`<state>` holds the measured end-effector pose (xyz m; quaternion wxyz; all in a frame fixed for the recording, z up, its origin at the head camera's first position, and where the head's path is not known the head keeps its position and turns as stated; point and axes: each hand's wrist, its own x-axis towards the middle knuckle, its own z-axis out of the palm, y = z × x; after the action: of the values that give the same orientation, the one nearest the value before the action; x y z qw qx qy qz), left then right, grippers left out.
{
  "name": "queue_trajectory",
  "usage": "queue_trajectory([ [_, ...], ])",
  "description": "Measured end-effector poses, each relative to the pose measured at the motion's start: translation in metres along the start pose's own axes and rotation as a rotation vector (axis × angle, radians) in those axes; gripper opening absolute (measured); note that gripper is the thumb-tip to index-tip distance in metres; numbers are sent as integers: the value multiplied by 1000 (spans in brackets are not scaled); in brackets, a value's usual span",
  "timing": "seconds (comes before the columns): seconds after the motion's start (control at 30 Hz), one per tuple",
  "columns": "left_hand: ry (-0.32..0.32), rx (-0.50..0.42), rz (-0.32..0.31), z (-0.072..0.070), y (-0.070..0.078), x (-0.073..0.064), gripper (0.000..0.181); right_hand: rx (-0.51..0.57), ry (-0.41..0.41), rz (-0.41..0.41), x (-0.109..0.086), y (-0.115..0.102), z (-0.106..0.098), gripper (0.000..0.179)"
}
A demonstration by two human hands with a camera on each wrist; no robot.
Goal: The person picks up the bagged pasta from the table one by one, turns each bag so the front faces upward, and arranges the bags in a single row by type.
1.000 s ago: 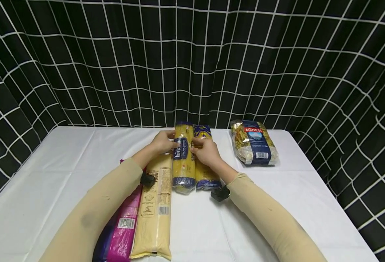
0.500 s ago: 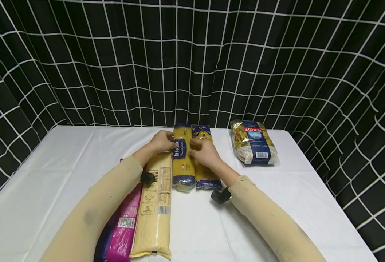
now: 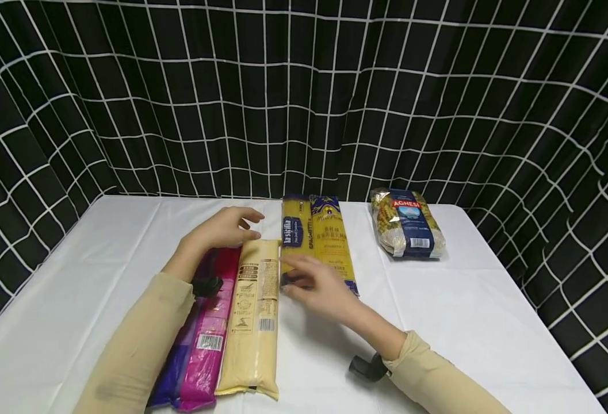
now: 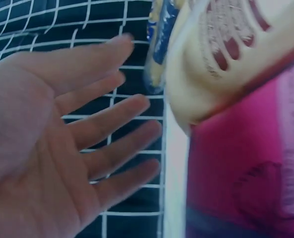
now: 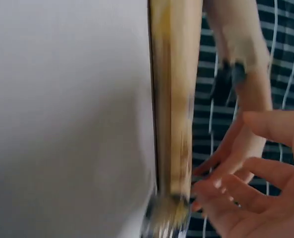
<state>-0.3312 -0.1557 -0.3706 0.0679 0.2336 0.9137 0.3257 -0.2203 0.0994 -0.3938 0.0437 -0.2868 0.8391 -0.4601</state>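
My left hand [image 3: 226, 227] hovers at the far end of a cream noodle packet [image 3: 252, 322] and a pink packet [image 3: 213, 328]. In the left wrist view its fingers [image 4: 114, 116] are spread, with nothing between them. My right hand [image 3: 321, 287] is above the near end of a La Sicilia spaghetti pack [image 3: 295, 230], partly covering it. Its fingers are loosely bent and hold nothing in the right wrist view. Beside that pack, on its right, lies another yellow spaghetti pack [image 3: 332, 241]. The long packs lie side by side, cream packet left of the La Sicilia pack.
A blue-purple packet [image 3: 171, 374] lies left of the pink one, partly under my left sleeve. An Agnesi pasta bag [image 3: 409, 224] lies apart at the back right of the white table [image 3: 464, 299]. A black gridded curtain [image 3: 304, 103] hangs behind and at both sides.
Both hands have let go of the La Sicilia spaghetti pack, which now lies against the other spaghetti pack. My left hand has moved left, my right hand nearer to me. The view has shifted slightly.
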Motion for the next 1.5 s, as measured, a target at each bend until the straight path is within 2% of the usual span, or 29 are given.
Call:
queue_trajectory([
  [0.1,-75,-3,0,7,-11,-9,55,-129,-109,-47,-14,-11,18,64],
  [0.2,-159,-10,-14,18,-20,-15,67,-267,-256,-65,-23,-17,34,68],
  [0.3,-202,-15,-21,25,-25,-15,76,-363,-368,-74,-25,-20,43,70],
  [0.43,-190,-18,-26,23,-24,-13,78,-412,-400,-81,-21,-22,43,67],
  [0.67,-169,-45,-29,18,-22,-14,78,-403,-405,-72,-20,-25,44,66],
  [0.8,-138,-103,-4,17,-24,-14,73,-366,-341,-75,-18,-23,43,65],
  [1.0,-94,-132,41,12,-23,-15,69,-259,-150,-54,-12,-17,39,66],
  [1.1,-64,-121,82,7,-16,-16,69,-147,-27,-14,-10,-11,38,70],
  [1.2,-21,-109,123,-1,-6,-18,69,17,97,28,-8,-8,38,78],
  [1.27,-1,-99,150,-6,0,-20,70,107,144,60,-6,-8,38,83],
  [1.4,26,-75,192,-11,9,-22,72,182,168,120,-5,-6,39,86],
  [1.5,49,-50,217,-14,17,-25,71,283,108,168,-5,-5,39,89],
])
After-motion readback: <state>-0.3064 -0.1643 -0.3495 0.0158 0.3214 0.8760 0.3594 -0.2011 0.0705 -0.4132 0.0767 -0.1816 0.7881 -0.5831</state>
